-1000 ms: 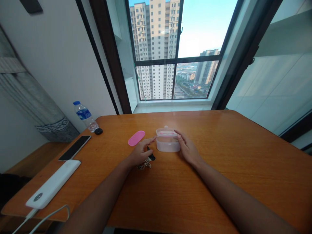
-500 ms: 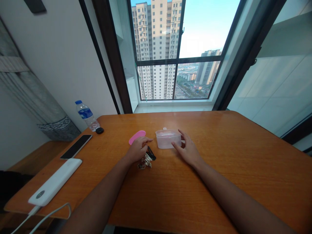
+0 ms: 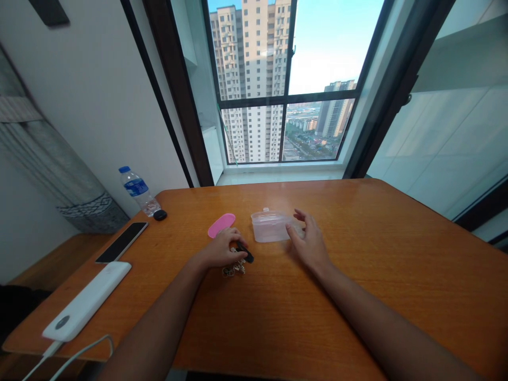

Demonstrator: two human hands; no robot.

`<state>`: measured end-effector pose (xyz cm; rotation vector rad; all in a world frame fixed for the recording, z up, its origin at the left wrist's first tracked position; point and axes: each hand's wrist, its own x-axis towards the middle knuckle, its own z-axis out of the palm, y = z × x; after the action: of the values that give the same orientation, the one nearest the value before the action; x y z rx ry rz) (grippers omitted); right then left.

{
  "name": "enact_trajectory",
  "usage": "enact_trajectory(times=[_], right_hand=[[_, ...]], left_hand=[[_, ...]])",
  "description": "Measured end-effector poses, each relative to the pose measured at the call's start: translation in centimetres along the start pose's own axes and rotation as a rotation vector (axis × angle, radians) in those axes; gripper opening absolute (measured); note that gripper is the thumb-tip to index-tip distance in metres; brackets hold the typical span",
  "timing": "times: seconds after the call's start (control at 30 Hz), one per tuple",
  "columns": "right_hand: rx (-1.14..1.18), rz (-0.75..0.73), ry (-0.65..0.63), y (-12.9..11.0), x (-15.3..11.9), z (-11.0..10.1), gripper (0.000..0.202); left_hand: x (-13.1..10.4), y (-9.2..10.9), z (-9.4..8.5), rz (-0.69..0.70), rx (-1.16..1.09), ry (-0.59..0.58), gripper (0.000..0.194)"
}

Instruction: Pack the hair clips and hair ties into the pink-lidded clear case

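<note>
My left hand (image 3: 227, 247) is over a bunch of keys (image 3: 235, 269), its thumb and fingers closed around a black piece (image 3: 246, 255) attached to them. Just behind that hand lies a pink oval object (image 3: 221, 225), flat on the wooden table. A clear plastic box (image 3: 270, 227) stands to the right of the pink object, with a small tab at its back edge. Beside the box's right end is my right hand (image 3: 307, 235), its thumb and fingers apart and holding nothing.
On the table's left side are a white power bank (image 3: 88, 301) with a cable (image 3: 85, 349), a phone (image 3: 122, 242), a black round object (image 3: 160, 215) and a water bottle (image 3: 139, 191). The wooden table (image 3: 357, 275) reaches back to a window.
My left hand has come down onto the black piece by the keys, and its fingers have closed. My right hand has drawn slightly away from the box to the right.
</note>
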<state>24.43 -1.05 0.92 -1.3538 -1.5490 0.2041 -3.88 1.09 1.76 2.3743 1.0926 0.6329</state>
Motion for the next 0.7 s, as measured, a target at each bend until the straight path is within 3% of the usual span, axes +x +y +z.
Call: enact_trajectory(times=[0.23, 0.53, 0.7], right_hand=[[0.009, -0.025, -0.003, -0.4, -0.1, -0.2, 0.046], [0.008, -0.07, 0.011, -0.9, -0.1, -0.4, 0.043], [0.012, -0.175, 0.051, -2.2, -0.2, -1.0, 0.028]], left_hand=[[0.1, 0.5, 0.4, -0.022, -0.136, -0.031, 0.014], [0.3, 0.4, 1.1, -0.127, -0.442, -0.038, 0.02], [0.4, 0.0, 1.7, -0.184, -0.655, 0.029, 0.028]])
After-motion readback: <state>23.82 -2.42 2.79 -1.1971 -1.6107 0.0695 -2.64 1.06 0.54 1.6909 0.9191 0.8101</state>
